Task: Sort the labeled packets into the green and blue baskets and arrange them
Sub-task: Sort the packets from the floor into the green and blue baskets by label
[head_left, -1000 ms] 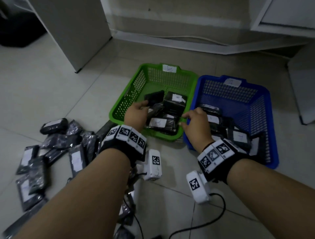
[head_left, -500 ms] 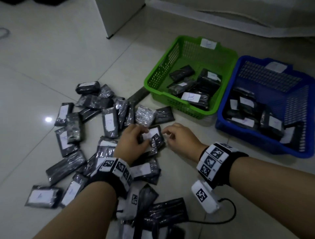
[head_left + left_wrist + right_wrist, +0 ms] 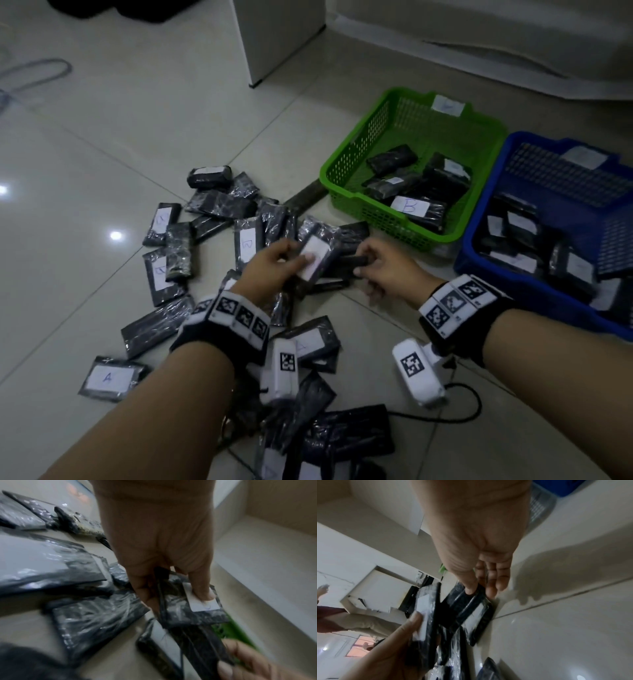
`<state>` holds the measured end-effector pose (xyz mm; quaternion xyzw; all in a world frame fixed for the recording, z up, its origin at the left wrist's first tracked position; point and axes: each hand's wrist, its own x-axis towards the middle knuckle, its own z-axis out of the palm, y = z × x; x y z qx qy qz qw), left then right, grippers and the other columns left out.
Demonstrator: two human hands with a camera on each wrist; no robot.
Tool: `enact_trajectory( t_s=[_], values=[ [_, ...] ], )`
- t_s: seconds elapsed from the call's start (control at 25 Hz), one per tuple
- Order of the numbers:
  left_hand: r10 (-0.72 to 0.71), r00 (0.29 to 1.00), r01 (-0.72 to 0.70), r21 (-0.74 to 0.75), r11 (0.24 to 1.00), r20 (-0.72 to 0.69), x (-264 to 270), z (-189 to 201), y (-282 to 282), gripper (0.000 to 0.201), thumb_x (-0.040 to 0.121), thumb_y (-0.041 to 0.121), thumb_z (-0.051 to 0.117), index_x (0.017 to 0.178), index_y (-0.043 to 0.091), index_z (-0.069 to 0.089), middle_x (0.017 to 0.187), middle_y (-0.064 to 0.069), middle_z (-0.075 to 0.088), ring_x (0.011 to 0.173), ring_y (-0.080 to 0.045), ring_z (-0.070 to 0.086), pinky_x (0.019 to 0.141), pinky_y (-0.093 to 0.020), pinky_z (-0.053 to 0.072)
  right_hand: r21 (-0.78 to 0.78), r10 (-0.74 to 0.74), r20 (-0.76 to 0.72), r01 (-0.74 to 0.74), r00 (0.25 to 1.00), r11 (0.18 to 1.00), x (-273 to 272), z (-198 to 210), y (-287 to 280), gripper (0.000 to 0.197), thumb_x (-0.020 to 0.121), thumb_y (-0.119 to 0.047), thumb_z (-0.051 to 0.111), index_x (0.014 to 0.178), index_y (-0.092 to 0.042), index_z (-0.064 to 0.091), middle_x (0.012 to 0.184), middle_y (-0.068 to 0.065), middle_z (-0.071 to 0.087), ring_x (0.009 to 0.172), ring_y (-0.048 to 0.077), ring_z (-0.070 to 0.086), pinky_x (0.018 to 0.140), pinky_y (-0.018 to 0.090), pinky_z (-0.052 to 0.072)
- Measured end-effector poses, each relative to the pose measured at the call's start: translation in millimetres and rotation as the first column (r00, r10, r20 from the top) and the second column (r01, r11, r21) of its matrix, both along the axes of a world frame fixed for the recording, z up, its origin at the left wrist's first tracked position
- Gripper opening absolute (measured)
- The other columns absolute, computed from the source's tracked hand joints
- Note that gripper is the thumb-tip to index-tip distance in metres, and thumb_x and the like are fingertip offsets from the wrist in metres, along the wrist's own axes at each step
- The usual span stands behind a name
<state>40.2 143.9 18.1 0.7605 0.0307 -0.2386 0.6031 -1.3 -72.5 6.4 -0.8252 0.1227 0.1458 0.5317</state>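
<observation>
Black plastic-wrapped packets with white labels lie scattered on the tiled floor. My left hand holds one labeled packet lifted off the pile, thumb pressed on its white label. My right hand pinches the end of a second black packet just beside it; the right wrist view shows thumb and fingers on that packet. The green basket holds several packets, one marked B. The blue basket to its right also holds several packets.
A white cabinet stands behind the pile. A black cable runs on the floor near my right wrist. A packet marked A lies at the near left. A grey cable loop lies at the far left.
Both hands left the green basket and came back to the floor pile. The left hand has lifted a labeled packet, and the right hand has taken hold of another.
</observation>
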Motion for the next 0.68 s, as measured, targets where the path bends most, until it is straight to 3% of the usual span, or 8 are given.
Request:
enact_trajectory(
  t_s=[0.08,0.12,0.16,0.24,0.28,0.36,0.52,0.68],
  values=[
    [0.040,0.993,-0.061,-0.194,0.979,-0.111,7,19,-12,0.006,0.090,0.025,0.061,0.090,0.020,0.061,0.077,-0.003,0.061,0.064,-0.020,0.062,0.054,-0.035,0.056,0.152,-0.140,0.109,0.123,0.984,0.981,-1,17,-8,0.029,0.082,0.008,0.062,0.080,-0.019,0.050,0.081,0.008,0.060,0.066,0.030,0.064,0.057,0.040,0.056],
    [0.038,0.990,-0.073,-0.251,0.965,-0.139,10,26,-16,0.004,0.092,0.024,0.058,0.092,0.020,0.059,0.076,-0.002,0.061,0.062,-0.019,0.063,0.050,-0.036,0.056,0.158,-0.170,0.189,0.140,0.967,0.977,0,24,-11,0.031,0.079,0.010,0.064,0.079,-0.018,0.052,0.085,0.006,0.061,0.076,0.030,0.065,0.069,0.041,0.056],
    [0.034,0.987,-0.079,-0.293,0.953,-0.154,13,31,-22,0.003,0.093,0.021,0.056,0.093,0.021,0.058,0.077,-0.001,0.061,0.062,-0.018,0.063,0.050,-0.038,0.057,0.167,-0.190,0.249,0.151,0.950,0.974,1,32,-14,0.031,0.077,0.010,0.067,0.079,-0.018,0.053,0.088,0.004,0.061,0.084,0.025,0.065,0.078,0.034,0.054],
    [0.015,0.987,-0.072,-0.345,0.936,-0.163,18,36,-29,0.015,0.093,0.011,0.052,0.102,0.020,0.059,0.086,-0.002,0.063,0.065,-0.017,0.065,0.054,-0.040,0.059,0.227,-0.243,0.297,0.179,0.924,0.957,0,44,-19,0.028,0.077,0.004,0.072,0.080,-0.017,0.054,0.088,0.001,0.061,0.083,0.012,0.062,0.076,0.017,0.050],
    [0.006,0.988,-0.063,-0.364,0.929,-0.156,20,37,-33,0.024,0.092,0.006,0.050,0.111,0.019,0.058,0.093,-0.004,0.064,0.068,-0.018,0.066,0.056,-0.040,0.059,0.244,-0.276,0.307,0.205,0.911,0.948,0,48,-24,0.026,0.078,0.001,0.072,0.080,-0.017,0.054,0.088,0.002,0.061,0.082,0.009,0.061,0.073,0.014,0.048],
    [-0.002,0.992,-0.046,-0.374,0.926,-0.127,22,37,-40,0.038,0.090,0.000,0.049,0.123,0.017,0.056,0.102,-0.007,0.064,0.072,-0.020,0.066,0.059,-0.038,0.060,0.209,-0.325,0.328,0.268,0.887,0.941,1,52,-35,0.022,0.081,0.000,0.069,0.079,-0.018,0.056,0.092,0.006,0.064,0.086,0.010,0.063,0.075,0.015,0.048],
    [0.040,0.997,-0.062,-0.383,0.922,-0.066,18,41,-74,0.039,0.091,-0.002,0.049,0.126,0.015,0.054,0.091,-0.001,0.068,0.061,-0.013,0.068,0.064,-0.037,0.058,0.196,-0.437,0.353,0.391,0.828,0.899,-5,54,-67,0.023,0.082,0.002,0.066,0.079,-0.018,0.056,0.089,0.002,0.064,0.086,0.009,0.063,0.074,0.015,0.051],
    [0.146,0.989,-0.141,-0.392,0.909,-0.017,17,38,-109,0.036,0.090,0.001,0.057,0.123,0.014,0.049,0.098,-0.007,0.067,0.061,-0.015,0.068,0.057,-0.032,0.059,0.239,-0.536,0.333,0.481,0.776,0.844,-12,49,-98,0.023,0.084,0.005,0.062,0.094,-0.015,0.058,0.097,0.009,0.064,0.092,0.021,0.064,0.081,0.030,0.053]
  ],
)
